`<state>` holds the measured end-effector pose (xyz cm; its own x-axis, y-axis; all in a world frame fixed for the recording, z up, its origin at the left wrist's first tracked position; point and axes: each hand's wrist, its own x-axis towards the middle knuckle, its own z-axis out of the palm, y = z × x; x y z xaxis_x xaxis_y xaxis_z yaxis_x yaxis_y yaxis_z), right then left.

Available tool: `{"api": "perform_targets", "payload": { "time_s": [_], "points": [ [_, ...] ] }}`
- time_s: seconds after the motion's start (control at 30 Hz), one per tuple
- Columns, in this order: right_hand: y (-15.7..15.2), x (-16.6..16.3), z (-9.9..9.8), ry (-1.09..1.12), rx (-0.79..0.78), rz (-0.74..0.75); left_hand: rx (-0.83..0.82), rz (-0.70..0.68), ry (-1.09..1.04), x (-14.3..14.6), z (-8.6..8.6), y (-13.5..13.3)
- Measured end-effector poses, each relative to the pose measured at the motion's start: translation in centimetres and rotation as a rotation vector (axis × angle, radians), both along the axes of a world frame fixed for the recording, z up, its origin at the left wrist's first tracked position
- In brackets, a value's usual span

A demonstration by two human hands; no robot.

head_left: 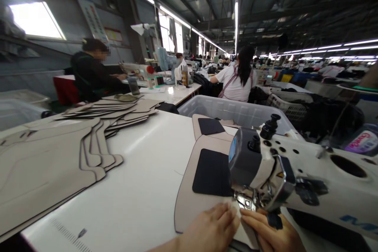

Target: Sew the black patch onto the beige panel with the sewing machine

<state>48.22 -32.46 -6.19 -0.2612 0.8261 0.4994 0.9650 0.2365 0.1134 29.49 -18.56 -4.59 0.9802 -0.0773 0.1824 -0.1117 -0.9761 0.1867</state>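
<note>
Beige, flat-cut fabric with a dark bound edge and a black rectangular patch (191,189) lies on the white work table (141,189), running under the head of the white industrial sewing machine (295,173). Both hands press on this piece just in front of the machine's metal presser foot (245,201). The left hand (211,226) lies flat on the cloth, fingers stretched and close together, tips touching the fabric just left of the foot. The right hand (270,232) sits directly below the foot, fingers extended and lightly curled on the cloth; neither hand grips anything.

Behind the machine head, a second beige piece with a black patch (208,126) lies beside a translucent grey plastic bin (233,112). Well left of the machine, a fanned stack of beige cut pieces (59,157) covers the table. Beyond the bin, a person in a white shirt (236,80) sits facing away, and far left of the machine a person in dark clothes (91,73) sits at another table.
</note>
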Motion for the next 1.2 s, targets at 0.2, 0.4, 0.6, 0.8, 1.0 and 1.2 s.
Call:
{"api": "perform_targets", "payload": {
  "time_s": [0.2, 0.4, 0.6, 0.8, 1.0, 1.2],
  "points": [
    [0.2, -0.5, 0.6, 0.036, -0.001, -0.017, -0.002, -0.073, 0.018, -0.1, 1.7, 0.9],
    [0.7, -1.3, 1.5, 0.138, 0.047, -0.01, -0.135, -0.166, -0.037, 0.3, 1.8, 3.5],
    [0.6, -1.2, 1.7, 0.058, 0.055, 0.036, -0.366, -0.275, -0.006, 1.9, 2.2, 7.1],
    [0.2, -1.1, 1.0, -0.106, -0.044, 0.056, -0.546, -0.232, 0.035, 3.2, 2.6, 8.9],
    [0.6, -0.9, 1.1, -0.257, -0.009, 0.027, -0.481, -0.178, -0.052, 2.9, 2.3, 8.2],
    [0.5, -0.2, 0.0, -0.407, 0.016, 0.07, -0.287, 0.063, -0.08, 1.4, 0.5, 5.7]
  ]
}}
